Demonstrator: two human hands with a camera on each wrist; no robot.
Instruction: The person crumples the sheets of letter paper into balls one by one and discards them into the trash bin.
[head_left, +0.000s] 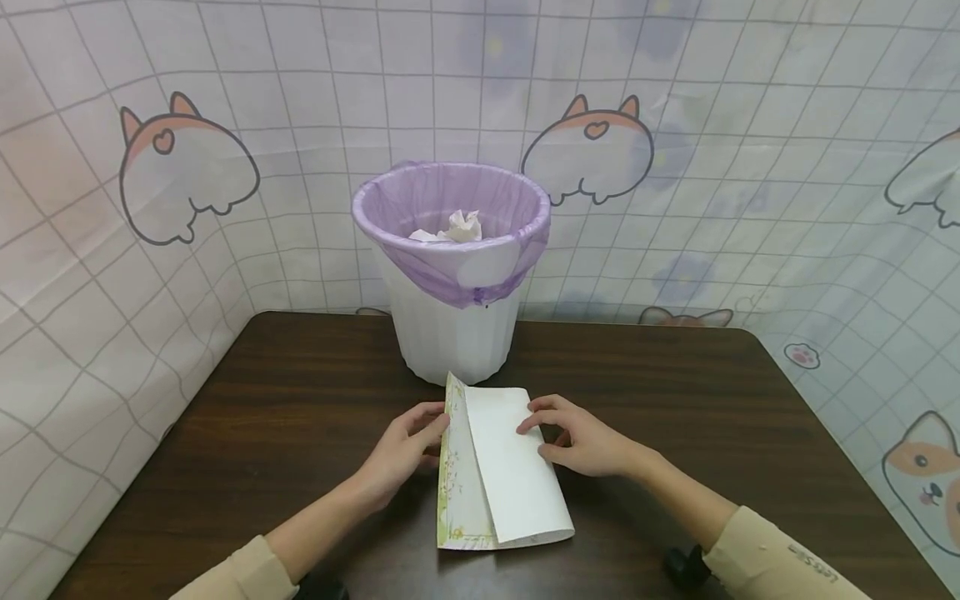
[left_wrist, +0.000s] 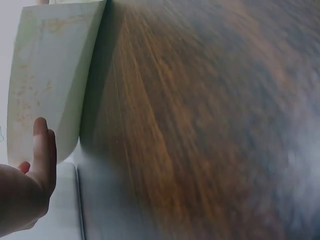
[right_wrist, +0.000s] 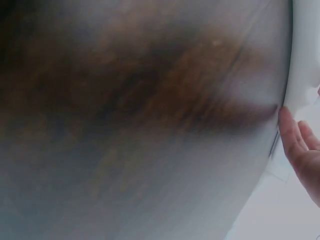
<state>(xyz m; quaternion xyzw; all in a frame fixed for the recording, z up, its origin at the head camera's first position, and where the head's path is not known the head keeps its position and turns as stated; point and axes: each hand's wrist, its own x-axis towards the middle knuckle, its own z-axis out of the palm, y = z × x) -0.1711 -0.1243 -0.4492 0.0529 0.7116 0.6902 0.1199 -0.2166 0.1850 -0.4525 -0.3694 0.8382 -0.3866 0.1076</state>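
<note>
A sheet of paper (head_left: 517,467) is folded over in front of the bin, its plain white flap lying across a side printed with a green, flowery border. My left hand (head_left: 401,450) holds the sheet's left edge, the thumb at the printed margin. In the left wrist view, fingers (left_wrist: 44,145) of that hand lie along the printed paper (left_wrist: 50,65). On the other side, my right hand (head_left: 581,437) grips the folded edge, with fingertips bent over the white flap. The right wrist view shows only part of the right hand (right_wrist: 302,150) at its edge.
Behind the paper stands a white waste bin (head_left: 453,333) with a purple liner (head_left: 487,287) and crumpled paper (head_left: 461,227) inside. The dark wooden table (head_left: 315,375) is surrounded by a gridded cloth (head_left: 315,208) with cartoon animals.
</note>
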